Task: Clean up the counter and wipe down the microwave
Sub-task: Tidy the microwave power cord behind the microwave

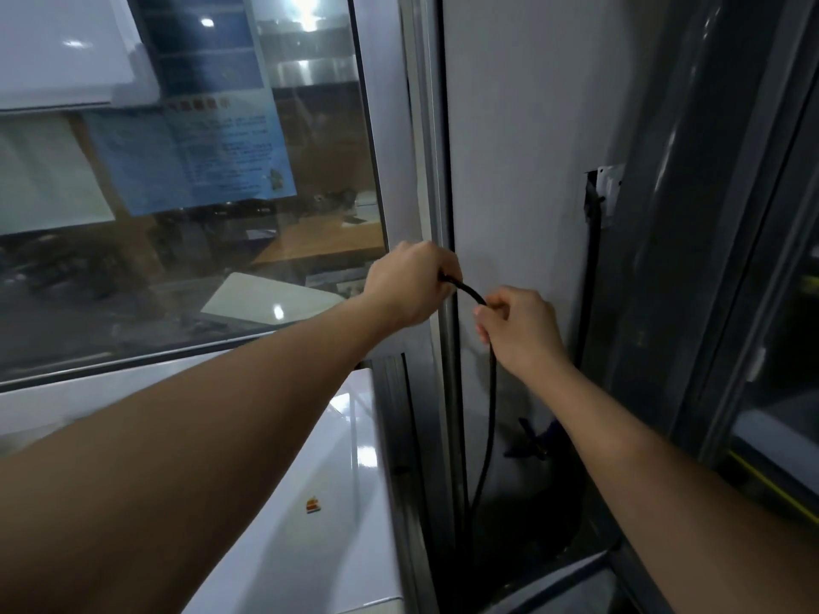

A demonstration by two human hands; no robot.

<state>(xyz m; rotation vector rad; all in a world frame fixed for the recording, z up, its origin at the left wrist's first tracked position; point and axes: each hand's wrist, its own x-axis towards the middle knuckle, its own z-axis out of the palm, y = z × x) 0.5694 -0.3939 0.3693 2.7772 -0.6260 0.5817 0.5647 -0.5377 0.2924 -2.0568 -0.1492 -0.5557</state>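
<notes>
A large window [190, 170] fills the left side, with a blue notice [190, 157] behind the glass and ceiling lights mirrored in it. Right of its frame [425, 126] stands a pale wall [523, 126]. A white socket [609, 192] sits on this wall, beside a dark door frame [691, 214]. A small orange sticker [313, 505] lies on a white glossy surface [310, 547] below the window
</notes>
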